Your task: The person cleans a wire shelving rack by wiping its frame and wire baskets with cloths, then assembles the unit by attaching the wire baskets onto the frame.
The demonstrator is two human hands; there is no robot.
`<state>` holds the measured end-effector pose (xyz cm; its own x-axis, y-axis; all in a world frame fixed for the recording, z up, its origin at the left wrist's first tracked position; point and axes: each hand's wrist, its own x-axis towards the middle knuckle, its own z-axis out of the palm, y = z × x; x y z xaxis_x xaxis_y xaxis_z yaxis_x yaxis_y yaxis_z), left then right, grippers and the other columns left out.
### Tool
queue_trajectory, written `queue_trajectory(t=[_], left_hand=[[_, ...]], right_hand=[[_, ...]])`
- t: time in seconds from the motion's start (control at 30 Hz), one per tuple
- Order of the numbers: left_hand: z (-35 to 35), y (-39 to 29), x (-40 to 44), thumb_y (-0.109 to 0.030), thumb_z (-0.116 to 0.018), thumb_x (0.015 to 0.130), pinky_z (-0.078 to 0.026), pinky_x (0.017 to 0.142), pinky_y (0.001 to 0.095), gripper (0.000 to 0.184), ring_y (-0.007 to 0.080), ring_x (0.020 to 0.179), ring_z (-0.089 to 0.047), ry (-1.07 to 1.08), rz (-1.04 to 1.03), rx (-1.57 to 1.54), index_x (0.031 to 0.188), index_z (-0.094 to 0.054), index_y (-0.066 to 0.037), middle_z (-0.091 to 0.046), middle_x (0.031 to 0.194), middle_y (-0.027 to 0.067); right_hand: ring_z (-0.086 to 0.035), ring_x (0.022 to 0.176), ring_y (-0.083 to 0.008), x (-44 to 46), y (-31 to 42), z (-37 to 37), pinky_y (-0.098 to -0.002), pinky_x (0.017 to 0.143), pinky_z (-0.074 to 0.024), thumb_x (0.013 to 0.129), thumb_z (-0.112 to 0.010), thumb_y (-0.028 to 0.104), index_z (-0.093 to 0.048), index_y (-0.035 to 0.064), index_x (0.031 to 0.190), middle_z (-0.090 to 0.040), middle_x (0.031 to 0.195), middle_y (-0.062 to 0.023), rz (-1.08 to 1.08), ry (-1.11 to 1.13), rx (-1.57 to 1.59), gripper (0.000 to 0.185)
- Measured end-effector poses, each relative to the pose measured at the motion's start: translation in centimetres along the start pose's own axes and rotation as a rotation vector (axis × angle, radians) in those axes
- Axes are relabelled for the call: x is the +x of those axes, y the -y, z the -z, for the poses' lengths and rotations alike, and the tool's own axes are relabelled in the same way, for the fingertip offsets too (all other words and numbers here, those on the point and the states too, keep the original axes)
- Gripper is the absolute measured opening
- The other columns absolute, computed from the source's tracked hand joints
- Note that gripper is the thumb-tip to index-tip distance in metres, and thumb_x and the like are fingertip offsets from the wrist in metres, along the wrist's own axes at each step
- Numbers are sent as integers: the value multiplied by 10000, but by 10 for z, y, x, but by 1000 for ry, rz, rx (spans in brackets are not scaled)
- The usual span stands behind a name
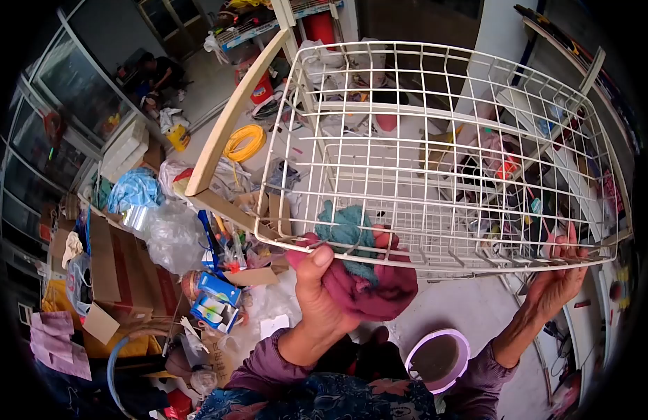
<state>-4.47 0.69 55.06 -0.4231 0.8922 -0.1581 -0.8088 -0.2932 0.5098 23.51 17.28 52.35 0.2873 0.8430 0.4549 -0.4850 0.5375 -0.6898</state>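
Observation:
A white wire basket (436, 267) is tilted up in front of me, its mesh filling the upper right of the head view. My left hand (315, 294) is closed round a maroon cloth (380, 288) and a teal cloth (343, 225) at the basket's near left edge. The thumb lies over the rim, and the teal cloth bunches against the wires. My right hand (553, 285) grips the near right corner of the same basket, its fingers partly behind the wires. A pale wooden frame piece (233, 115) stands along the basket's left side.
A lilac bucket (462, 343) with murky water stands on the floor near my feet. Cardboard boxes (128, 269), clear plastic (175, 238) and clutter crowd the left. A yellow hose coil (245, 143) lies beyond. Another person (163, 75) sits low in the far doorway.

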Motion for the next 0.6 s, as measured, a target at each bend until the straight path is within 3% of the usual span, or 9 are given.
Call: queue_trajectory(t=[0.07, 0.17, 0.2, 0.3, 0.33, 0.43, 0.5, 0.57, 0.6], left_hand=[[-2, -2, 0, -485, -509, 755, -434, 876, 423, 624, 300, 976, -535, 1, -9, -17, 1147, -476, -1, -568, 1035, 170], [-3, -4, -3, -494, -515, 755, -425, 891, 437, 634, 309, 1008, -526, 60, 23, -77, 1154, -474, -2, -564, 1055, 175], [-11, -5, -10, -360, -515, 801, -435, 910, 393, 544, 254, 996, -564, 122, 5, -138, 1186, -445, 18, -568, 1089, 153], [-16, 2, -26, -353, -489, 819, -414, 928, 429, 516, 291, 1017, -548, -17, 55, 47, 1179, -461, 16, -564, 1088, 181], [-12, 8, -30, -233, -471, 861, -459, 861, 382, 396, 222, 933, -580, 89, 96, -178, 1176, -461, 7, -584, 1041, 126], [-17, 9, -39, -301, -462, 900, -469, 837, 352, 401, 216, 908, -589, 61, 94, -132, 1167, -473, -2, -599, 1010, 120], [-11, 11, -35, -333, -453, 908, -470, 835, 352, 420, 216, 910, -588, 36, 91, -123, 1167, -470, -2, -597, 1017, 119], [-4, 13, -33, -364, -444, 917, -470, 833, 353, 441, 216, 912, -587, 11, 84, -112, 1168, -467, -3, -596, 1025, 118], [-3, 14, -33, -381, -441, 917, -469, 835, 355, 452, 218, 916, -585, 46, 60, -129, 1169, -463, -6, -592, 1030, 117]], right_hand=[[-566, 1006, -312, 5, 1, 5, -365, 957, -445, 854, -517, 17, -314, -112, 1195, -403, 1209, -368, -31, -2, -47, 417], [-574, 987, -291, 9, 4, -1, -343, 935, -466, 858, -510, 19, -328, -112, 1179, -407, 1209, -363, -41, -12, -35, 392], [-587, 914, -253, 8, 5, -7, -279, 858, -503, 873, -499, 33, -367, -99, 1134, -422, 1199, -350, 4, -20, -18, 321], [-584, 817, -198, 4, 21, -1, -223, 769, -512, 884, -509, 62, -410, -72, 1074, -465, 1169, -318, -6, -75, -52, 253], [-576, 747, -166, 6, 28, 6, -200, 695, -496, 883, -519, 65, -444, -36, 1035, -541, 1090, -265, -42, -8, -28, 197], [-573, 700, -148, 2, 35, 8, -193, 629, -484, 871, -521, 38, -467, -13, 1028, -598, 1011, -214, -68, -148, -167, 174], [-605, 761, -177, 0, 31, 14, -204, 614, -480, 863, -507, 11, -482, -7, 1028, -606, 1005, -224, -54, -121, -194, 168], [-573, 773, -151, -8, 33, 12, -236, 695, -473, 882, -497, 24, -490, -2, 1039, -586, 881, -99, -85, -141, -185, 159], [-590, 827, -178, -8, 34, 12, -243, 732, -484, 882, -493, 21, -488, -15, 1046, -596, 974, -163, -86, -117, -180, 168]])
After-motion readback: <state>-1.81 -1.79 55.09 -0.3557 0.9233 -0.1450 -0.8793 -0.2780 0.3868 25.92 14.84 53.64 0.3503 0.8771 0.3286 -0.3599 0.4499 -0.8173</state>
